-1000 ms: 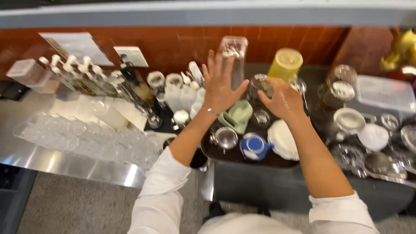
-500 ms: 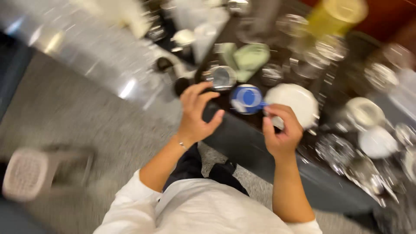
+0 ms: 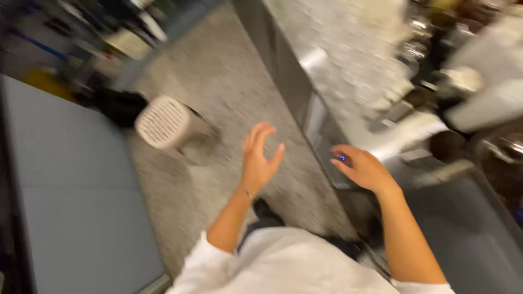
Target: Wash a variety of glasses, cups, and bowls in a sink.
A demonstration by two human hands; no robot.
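The left hand (image 3: pixel 260 158) hangs in the air over the speckled grey floor (image 3: pixel 229 98), fingers spread, holding nothing. The right hand (image 3: pixel 364 170) is also spread, palm down, at the edge of the steel counter (image 3: pixel 348 71), with a small blue thing (image 3: pixel 341 158) just under its fingertips; whether it touches is too blurred to tell. Beyond the left hand a pale slatted stool (image 3: pixel 163 122) stands on the floor. A flat grey panel (image 3: pixel 71 185) fills the left side. Blurred white crockery (image 3: pixel 490 98) crowds the counter further right.

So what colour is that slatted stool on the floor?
Beige, a pale cream stool, seen from the head view.
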